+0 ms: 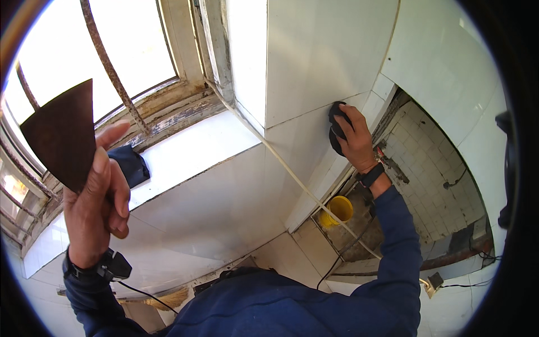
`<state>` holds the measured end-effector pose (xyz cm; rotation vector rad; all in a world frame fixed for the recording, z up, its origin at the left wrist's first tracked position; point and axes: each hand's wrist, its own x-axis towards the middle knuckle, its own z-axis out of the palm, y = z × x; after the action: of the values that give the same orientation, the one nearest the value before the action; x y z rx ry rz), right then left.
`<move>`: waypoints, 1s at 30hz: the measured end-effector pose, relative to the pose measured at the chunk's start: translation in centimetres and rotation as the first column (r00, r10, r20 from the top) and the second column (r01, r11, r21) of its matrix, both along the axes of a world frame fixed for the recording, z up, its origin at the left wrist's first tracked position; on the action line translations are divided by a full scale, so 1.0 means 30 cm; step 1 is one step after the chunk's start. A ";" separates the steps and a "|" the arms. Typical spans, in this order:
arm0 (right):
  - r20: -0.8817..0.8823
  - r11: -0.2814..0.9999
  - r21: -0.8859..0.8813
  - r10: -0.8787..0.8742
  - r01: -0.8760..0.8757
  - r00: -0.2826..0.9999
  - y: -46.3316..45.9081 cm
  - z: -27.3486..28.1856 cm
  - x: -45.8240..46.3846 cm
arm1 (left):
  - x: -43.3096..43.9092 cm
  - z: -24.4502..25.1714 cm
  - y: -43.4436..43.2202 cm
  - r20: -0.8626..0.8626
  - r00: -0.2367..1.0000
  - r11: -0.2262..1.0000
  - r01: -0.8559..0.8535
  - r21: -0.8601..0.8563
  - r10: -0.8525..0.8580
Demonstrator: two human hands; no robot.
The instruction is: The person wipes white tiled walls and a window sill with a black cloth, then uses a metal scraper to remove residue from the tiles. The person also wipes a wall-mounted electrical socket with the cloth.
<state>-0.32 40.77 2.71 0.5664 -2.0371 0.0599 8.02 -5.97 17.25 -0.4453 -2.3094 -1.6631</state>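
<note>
On the left, my left hand [94, 198] grips a putty knife with a broad dark blade [65, 137]; the blade points up in front of the barred window, and the handle is mostly hidden by my fingers. My right hand [356, 137] is closed around a black object [337, 128] and holds it against the white wall tiles [311, 122], near a tile joint beside the opening. What this object is, I cannot tell. A dark blue packet or folded cloth [130, 165] lies on the white tiled windowsill [193, 147], just behind my left hand.
Rusty bars [111, 69] cross the window. A pale cable [290, 170] runs diagonally from the window frame down past my right forearm. A yellow bucket [340, 209] stands low in the opening. Part of a straw broom [172, 298] shows at lower left. Thin black wires hang near both arms.
</note>
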 end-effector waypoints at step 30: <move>-0.073 0.969 0.105 0.230 -0.222 0.970 -0.380 0.044 -0.016 | -0.051 -0.539 0.185 0.498 0.708 0.863 0.366 0.347 -0.500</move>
<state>-0.79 29.36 4.02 0.8472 -1.8931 0.0727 6.48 -0.41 1.08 -0.5291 -2.4894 -2.5748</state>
